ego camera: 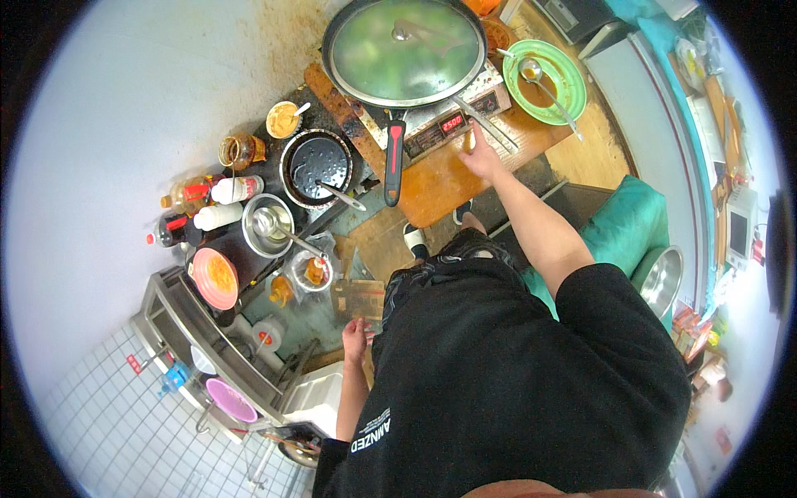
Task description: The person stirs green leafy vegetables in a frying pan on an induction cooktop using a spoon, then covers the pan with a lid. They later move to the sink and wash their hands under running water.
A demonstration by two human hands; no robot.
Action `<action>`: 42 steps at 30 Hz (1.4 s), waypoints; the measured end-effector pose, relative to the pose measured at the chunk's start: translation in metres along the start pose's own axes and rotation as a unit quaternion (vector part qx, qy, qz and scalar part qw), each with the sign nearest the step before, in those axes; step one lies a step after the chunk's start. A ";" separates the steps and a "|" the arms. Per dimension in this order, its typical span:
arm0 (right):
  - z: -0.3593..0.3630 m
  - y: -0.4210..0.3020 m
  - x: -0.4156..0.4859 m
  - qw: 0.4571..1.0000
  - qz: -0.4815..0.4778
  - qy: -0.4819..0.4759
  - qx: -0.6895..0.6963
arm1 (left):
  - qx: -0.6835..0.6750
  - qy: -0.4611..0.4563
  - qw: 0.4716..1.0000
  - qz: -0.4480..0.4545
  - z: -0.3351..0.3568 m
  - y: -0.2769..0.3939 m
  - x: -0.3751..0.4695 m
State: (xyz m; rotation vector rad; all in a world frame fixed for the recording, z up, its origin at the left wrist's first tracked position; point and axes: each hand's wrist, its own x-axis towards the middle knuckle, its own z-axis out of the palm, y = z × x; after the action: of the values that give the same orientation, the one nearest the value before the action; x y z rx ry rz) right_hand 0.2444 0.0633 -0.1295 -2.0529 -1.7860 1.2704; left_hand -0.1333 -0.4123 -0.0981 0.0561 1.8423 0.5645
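Note:
My right hand (482, 154) reaches to the front of an induction cooker (418, 144), a finger extended at its control panel beside the lit red display (452, 123). Nothing shows in its grasp. On the cooker sits a frying pan (326, 59) with a black-and-red handle (394, 163) towards me. A steamed-up glass lid (398, 68) covers it; green food shows blurred beneath. Long metal tongs (492, 127) lean out from the pan's edge, close to my right hand. My left hand (356, 339) hangs low at my side, holding nothing, its fingers loosely bent and apart.
Right of the cooker stands a green bowl (579, 93) of brown sauce with a metal spoon (530, 70). A dark counter at left bears a pot of dark liquid (320, 163), a steel bowl (248, 233), squeeze bottles (218, 216), a jar (241, 149) and a pink bowl (215, 295).

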 end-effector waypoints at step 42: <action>0.002 -0.017 -0.001 0.999 0.033 -0.005 0.021 | -0.016 0.007 0.998 0.060 0.004 -0.011 0.006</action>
State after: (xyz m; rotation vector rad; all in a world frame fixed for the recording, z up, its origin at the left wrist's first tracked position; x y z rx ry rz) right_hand 0.2302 0.0661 -0.1198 -2.1032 -1.6949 1.3266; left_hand -0.1293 -0.4188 -0.1086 0.1433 1.8520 0.6789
